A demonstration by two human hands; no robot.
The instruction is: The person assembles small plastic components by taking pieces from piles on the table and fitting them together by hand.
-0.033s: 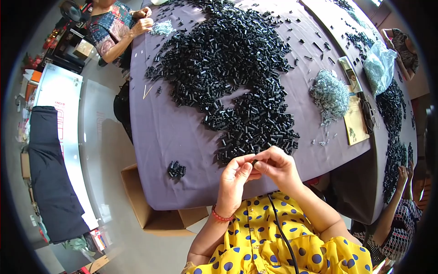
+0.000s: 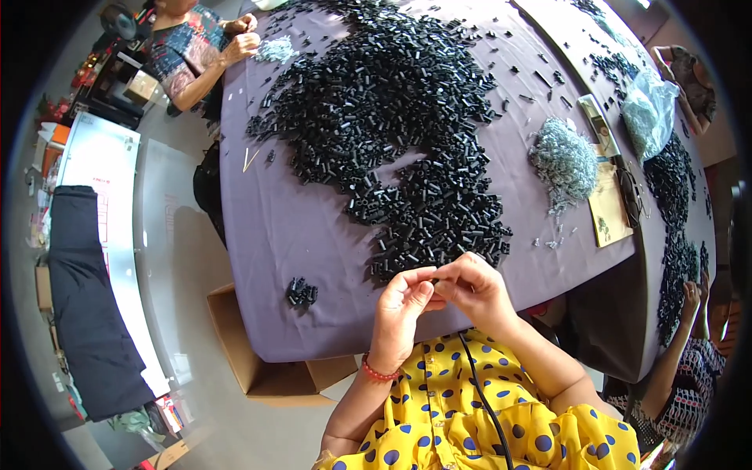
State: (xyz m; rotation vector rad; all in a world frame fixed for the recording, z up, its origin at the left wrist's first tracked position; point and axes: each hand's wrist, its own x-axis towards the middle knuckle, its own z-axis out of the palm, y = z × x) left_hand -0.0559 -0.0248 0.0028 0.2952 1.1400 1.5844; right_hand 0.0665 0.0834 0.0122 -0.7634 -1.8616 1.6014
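My left hand (image 2: 401,308) and my right hand (image 2: 474,294) meet fingertip to fingertip over the near edge of the table. Between thumbs and forefingers they pinch a small black plastic piece (image 2: 435,281), mostly hidden by the fingers. Just beyond lies a large heap of short black tubular pieces (image 2: 407,102) that stretches to the far end. A small cluster of the same black pieces (image 2: 301,292) sits apart, left of my hands. To the right rises a mound of small clear or silvery pieces (image 2: 564,163), too fine to make out singly.
A purple cloth covers the table (image 2: 274,219). Beyond the silvery mound are a yellow pad (image 2: 609,207) and dark glasses (image 2: 629,192). A clear plastic bag (image 2: 652,113) lies farther right. An open cardboard box (image 2: 258,368) stands below the table's left corner. Other people's hands (image 2: 239,47) work around.
My right fingers have shifted very slightly against the small black piece, which shows less now. The whole view has moved a little. Otherwise things lie as before.
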